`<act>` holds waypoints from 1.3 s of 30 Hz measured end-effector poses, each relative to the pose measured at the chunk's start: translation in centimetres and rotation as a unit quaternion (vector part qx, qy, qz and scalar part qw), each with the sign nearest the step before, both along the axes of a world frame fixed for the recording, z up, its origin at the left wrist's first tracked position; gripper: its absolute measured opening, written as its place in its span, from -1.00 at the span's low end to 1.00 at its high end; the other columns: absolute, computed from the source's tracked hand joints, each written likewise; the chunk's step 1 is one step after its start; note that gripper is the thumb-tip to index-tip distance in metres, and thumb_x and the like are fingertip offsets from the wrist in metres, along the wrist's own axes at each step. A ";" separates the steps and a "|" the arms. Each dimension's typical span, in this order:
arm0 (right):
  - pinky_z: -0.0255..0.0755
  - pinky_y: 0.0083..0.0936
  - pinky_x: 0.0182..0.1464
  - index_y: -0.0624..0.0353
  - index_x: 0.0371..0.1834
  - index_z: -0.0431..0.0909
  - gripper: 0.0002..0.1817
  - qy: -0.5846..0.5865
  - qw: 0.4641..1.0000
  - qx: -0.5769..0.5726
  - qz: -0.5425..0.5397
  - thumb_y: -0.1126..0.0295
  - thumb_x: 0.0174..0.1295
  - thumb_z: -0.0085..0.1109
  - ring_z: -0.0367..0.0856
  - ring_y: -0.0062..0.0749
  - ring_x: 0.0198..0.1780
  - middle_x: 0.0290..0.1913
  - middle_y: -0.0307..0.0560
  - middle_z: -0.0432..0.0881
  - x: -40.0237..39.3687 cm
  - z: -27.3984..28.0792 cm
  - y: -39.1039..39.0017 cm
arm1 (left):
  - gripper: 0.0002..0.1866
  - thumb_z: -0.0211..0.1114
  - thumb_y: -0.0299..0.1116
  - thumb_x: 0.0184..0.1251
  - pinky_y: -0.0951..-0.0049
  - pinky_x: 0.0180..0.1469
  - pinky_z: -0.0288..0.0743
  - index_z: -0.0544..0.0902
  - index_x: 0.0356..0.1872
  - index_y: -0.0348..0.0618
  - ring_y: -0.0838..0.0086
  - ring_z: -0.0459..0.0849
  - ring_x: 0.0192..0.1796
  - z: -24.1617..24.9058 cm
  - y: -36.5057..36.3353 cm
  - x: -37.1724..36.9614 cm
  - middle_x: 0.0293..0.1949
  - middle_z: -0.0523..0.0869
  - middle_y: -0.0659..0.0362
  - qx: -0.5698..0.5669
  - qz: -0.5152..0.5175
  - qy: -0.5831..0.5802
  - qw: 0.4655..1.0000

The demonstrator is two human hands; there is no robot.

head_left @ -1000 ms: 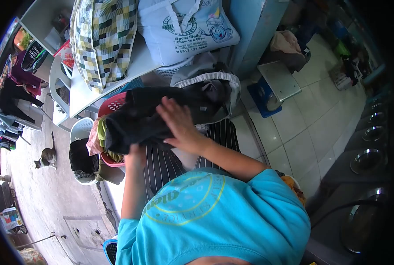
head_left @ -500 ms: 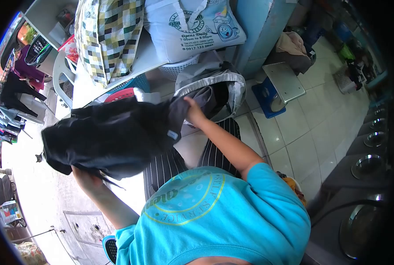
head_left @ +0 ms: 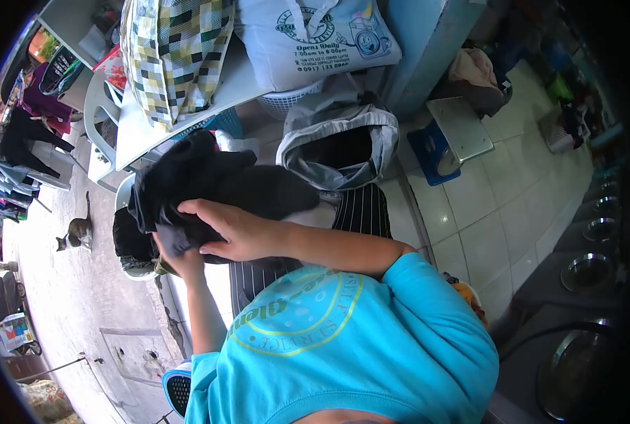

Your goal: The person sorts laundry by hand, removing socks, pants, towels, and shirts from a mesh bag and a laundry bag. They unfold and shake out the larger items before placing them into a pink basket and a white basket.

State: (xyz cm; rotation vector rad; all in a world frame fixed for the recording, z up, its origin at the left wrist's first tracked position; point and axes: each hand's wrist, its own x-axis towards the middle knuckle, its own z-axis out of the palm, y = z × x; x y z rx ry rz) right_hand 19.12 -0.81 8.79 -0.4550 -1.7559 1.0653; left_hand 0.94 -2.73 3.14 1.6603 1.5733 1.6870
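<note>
A black garment (head_left: 223, 173) is bunched up in front of me, its kind hidden by the folds. My left hand (head_left: 181, 260) grips its lower left edge from below, with the fingers partly hidden by cloth. Close beside it, my right hand (head_left: 248, 230) curls thumb and fingers around another fold of the same garment. Just right of the cloth, a grey drawstring-style bag (head_left: 294, 152) stands with its mouth wide and dark inside. Beneath the garment on the left is a white basket (head_left: 140, 270) with dark clothes (head_left: 131, 237) in it.
A white table (head_left: 142, 141) carries a checked bag (head_left: 177, 63) and a white printed bag (head_left: 318, 49). To the right stand a metal-topped stool (head_left: 460, 131) and a row of dark machines (head_left: 576, 283). A cat (head_left: 78, 232) is on the pavement at left.
The garment, stretched out wide before, is now gathered into a bundle. My right hand has left the grey bag's mouth and moved left beside my left hand. More of the cat shows.
</note>
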 end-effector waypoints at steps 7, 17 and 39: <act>0.47 -0.36 -0.11 0.22 -0.35 0.58 -0.93 -0.041 0.932 0.036 -0.358 0.46 0.21 0.14 0.61 -0.18 -0.20 -0.29 -0.01 0.61 7.4 -10.1 5.7 | -0.69 0.22 -0.55 0.23 0.48 -0.08 0.52 0.52 0.01 -0.37 0.46 0.62 -0.17 4.5 -0.7 -9.6 -0.12 0.64 0.04 0.070 0.073 -0.266 0.959; 0.20 -0.24 0.36 -0.02 0.34 0.25 -0.28 -0.464 0.742 -0.249 -0.415 0.28 0.06 0.30 0.17 0.08 0.39 0.42 0.17 0.11 18.5 -29.2 17.0 | -0.58 0.31 -0.57 0.12 0.41 0.09 0.44 0.49 0.05 -0.38 0.41 0.57 -0.04 12.3 3.9 -26.4 -0.01 0.61 0.01 0.334 0.337 0.065 0.878; 0.16 -0.72 -0.49 0.02 -0.04 0.56 -0.64 0.013 0.789 -0.481 -0.382 0.11 0.18 0.30 0.47 -0.80 -0.36 -0.26 -0.42 0.61 22.1 -20.1 6.9 | -0.50 0.40 -0.41 -0.01 0.18 0.11 0.48 0.58 0.06 0.08 -0.04 0.53 0.09 -23.1 3.7 -20.9 0.10 0.48 0.04 -0.430 0.045 0.423 0.796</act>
